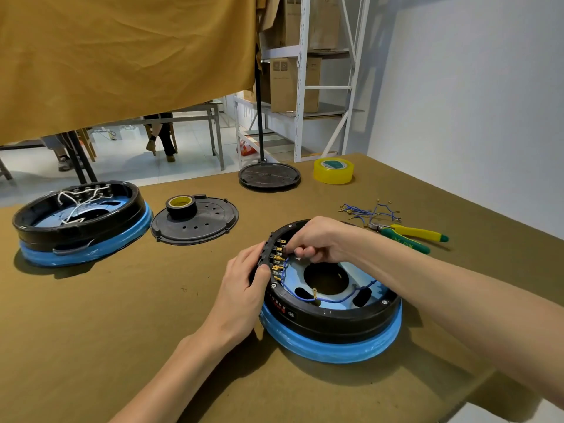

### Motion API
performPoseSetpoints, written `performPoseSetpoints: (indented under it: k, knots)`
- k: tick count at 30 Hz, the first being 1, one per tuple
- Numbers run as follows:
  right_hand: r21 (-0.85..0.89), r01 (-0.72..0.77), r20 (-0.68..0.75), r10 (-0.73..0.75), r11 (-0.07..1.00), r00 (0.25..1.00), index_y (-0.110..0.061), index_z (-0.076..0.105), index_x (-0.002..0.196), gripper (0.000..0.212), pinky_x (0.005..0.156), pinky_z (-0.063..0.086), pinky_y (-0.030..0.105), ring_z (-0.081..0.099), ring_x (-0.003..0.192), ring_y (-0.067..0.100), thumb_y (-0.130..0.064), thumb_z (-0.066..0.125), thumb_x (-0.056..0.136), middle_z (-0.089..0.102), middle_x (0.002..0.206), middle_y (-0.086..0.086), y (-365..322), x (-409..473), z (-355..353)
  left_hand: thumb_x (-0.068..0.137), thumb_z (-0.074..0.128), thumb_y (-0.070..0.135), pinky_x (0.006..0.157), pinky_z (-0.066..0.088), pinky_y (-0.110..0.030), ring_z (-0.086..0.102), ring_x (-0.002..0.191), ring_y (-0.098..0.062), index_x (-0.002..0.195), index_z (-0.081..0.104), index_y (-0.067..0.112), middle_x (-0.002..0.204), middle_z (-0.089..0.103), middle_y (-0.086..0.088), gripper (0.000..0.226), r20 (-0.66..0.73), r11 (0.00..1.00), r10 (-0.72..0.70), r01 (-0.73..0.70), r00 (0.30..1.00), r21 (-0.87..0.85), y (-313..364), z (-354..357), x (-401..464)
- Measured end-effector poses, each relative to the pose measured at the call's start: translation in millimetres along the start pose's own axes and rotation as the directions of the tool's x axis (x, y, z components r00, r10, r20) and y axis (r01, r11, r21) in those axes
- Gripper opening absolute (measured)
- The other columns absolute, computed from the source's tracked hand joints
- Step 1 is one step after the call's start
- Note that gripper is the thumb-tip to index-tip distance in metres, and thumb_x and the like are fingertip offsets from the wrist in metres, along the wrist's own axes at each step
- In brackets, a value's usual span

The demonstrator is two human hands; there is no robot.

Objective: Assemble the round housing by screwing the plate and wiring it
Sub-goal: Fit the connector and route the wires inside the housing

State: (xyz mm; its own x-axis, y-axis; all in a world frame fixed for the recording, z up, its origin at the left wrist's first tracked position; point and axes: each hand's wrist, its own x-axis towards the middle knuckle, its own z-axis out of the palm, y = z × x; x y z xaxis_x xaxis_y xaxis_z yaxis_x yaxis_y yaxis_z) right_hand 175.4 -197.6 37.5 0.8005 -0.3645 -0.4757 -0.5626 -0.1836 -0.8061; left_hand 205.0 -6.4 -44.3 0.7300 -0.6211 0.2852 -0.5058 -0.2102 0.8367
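A round black housing (332, 322) on a blue-wrapped base sits on the table in front of me. Its inner left rim carries a row of gold terminals (278, 264), and a blue wire (329, 297) loops over the light blue floor inside. My left hand (244, 288) grips the housing's left rim from outside. My right hand (317, 239) reaches in from the right, its fingertips pinching something small at the upper terminals. A black round plate (210, 224) with holes lies to the left.
A second housing (79, 221) with white wires stands at far left. A black tape roll (180, 206) sits on the plate. Loose blue wires (370, 209), yellow-green pliers (412, 235), a yellow tape roll (333, 170) and a black stand base (269, 176) lie farther back.
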Motion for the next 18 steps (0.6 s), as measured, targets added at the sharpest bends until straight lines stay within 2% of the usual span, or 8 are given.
performPoseSetpoints:
  k: [3, 5, 7, 9, 10, 14, 16, 18]
  knots:
    - [-0.035, 0.034, 0.003, -0.034, 0.999, 0.999, 0.001, 0.072, 0.099, 0.012, 0.036, 0.032, 0.015, 0.044, 0.039, 0.005, -0.008, 0.065, 0.099, 0.058, 0.056, 0.000, 2.3, -6.5, 0.0, 0.096, 0.029, 0.058, 0.098, 0.028, -0.009, 0.031, 0.131, 0.018, 0.143, 0.037, 0.049, 0.140, 0.045, 0.028, 0.049, -0.018, 1.000, 0.006, -0.006, 1.000, 0.022, 2.3, 1.0, -0.9]
    - [-0.133, 0.151, -0.033, -0.156, 0.980, 0.987, 0.003, 0.070, 0.102, 0.014, 0.037, 0.039, 0.018, 0.050, 0.039, 0.007, -0.007, 0.061, 0.100, 0.062, 0.055, 0.001, 3.1, -13.5, -5.5, 0.093, 0.025, 0.065, 0.104, 0.028, -0.014, 0.033, 0.132, 0.016, 0.147, 0.036, 0.045, 0.142, 0.045, 0.026, 0.059, -0.012, 0.999, 0.020, -0.020, 1.000, 0.040, 3.0, 1.0, -2.5]
    - [-0.387, 0.316, -0.161, -0.400, 0.866, 0.902, -0.001, 0.071, 0.103, 0.016, 0.043, 0.045, 0.020, 0.056, 0.041, 0.007, -0.005, 0.055, 0.101, 0.068, 0.059, 0.002, 4.4, -18.7, -20.3, 0.090, 0.021, 0.071, 0.110, 0.029, -0.024, 0.035, 0.134, 0.009, 0.152, 0.037, 0.039, 0.144, 0.044, 0.025, 0.071, 0.002, 0.998, 0.029, -0.029, 1.000, 0.053, 3.9, 0.2, -3.8]
    - [-0.633, 0.353, -0.222, -0.598, 0.689, 0.770, -0.009, 0.074, 0.103, 0.021, 0.052, 0.048, 0.018, 0.060, 0.047, 0.004, -0.009, 0.053, 0.100, 0.072, 0.067, 0.001, 7.3, -24.4, -41.5, 0.090, 0.019, 0.072, 0.112, 0.029, -0.027, 0.035, 0.136, 0.005, 0.153, 0.037, 0.036, 0.145, 0.043, 0.024, 0.075, 0.000, 0.998, 0.033, -0.033, 0.999, 0.057, 4.2, -0.5, -4.4]
    - [-0.684, 0.355, -0.188, -0.623, 0.638, 0.759, -0.010, 0.076, 0.102, 0.023, 0.052, 0.048, 0.016, 0.061, 0.048, 0.004, -0.011, 0.054, 0.099, 0.071, 0.066, -0.002, 10.1, -27.8, -50.9, 0.090, 0.019, 0.071, 0.113, 0.029, -0.027, 0.035, 0.136, 0.004, 0.154, 0.038, 0.035, 0.145, 0.044, 0.023, 0.076, -0.007, 0.998, 0.032, -0.032, 0.999, 0.060, 4.7, -0.4, -4.4]
    - [-0.779, 0.359, 0.037, -0.533, 0.514, 0.845, -0.017, 0.073, 0.115, 0.024, 0.052, 0.042, 0.009, 0.064, 0.060, -0.003, -0.013, 0.056, 0.100, 0.065, 0.069, -0.015, 28.3, -31.6, -68.8, 0.089, 0.019, 0.071, 0.113, 0.030, -0.028, 0.036, 0.135, 0.003, 0.153, 0.038, 0.033, 0.145, 0.046, 0.020, 0.077, -0.021, 0.997, 0.036, -0.035, 0.999, 0.062, 6.8, 1.4, -4.8]
    - [-0.800, 0.375, 0.101, -0.511, 0.469, 0.854, -0.021, 0.073, 0.116, 0.023, 0.054, 0.041, 0.013, 0.063, 0.063, 0.005, -0.014, 0.059, 0.099, 0.067, 0.071, -0.008, 33.8, -29.0, -68.3, 0.089, 0.019, 0.072, 0.113, 0.030, -0.028, 0.036, 0.135, 0.004, 0.153, 0.038, 0.033, 0.144, 0.046, 0.020, 0.077, -0.023, 0.998, 0.037, -0.035, 0.999, 0.058, 6.8, 1.3, -5.5]
    - [-0.779, 0.394, 0.105, -0.519, 0.487, 0.849, -0.020, 0.078, 0.103, 0.020, 0.056, 0.047, 0.022, 0.061, 0.060, 0.011, -0.013, 0.060, 0.097, 0.070, 0.071, 0.001, 35.2, -27.3, -69.2, 0.089, 0.019, 0.072, 0.115, 0.031, -0.030, 0.036, 0.137, 0.002, 0.154, 0.039, 0.031, 0.146, 0.046, 0.019, 0.079, -0.017, 0.998, 0.034, -0.033, 0.999, 0.060, 6.3, 0.6, -5.7]
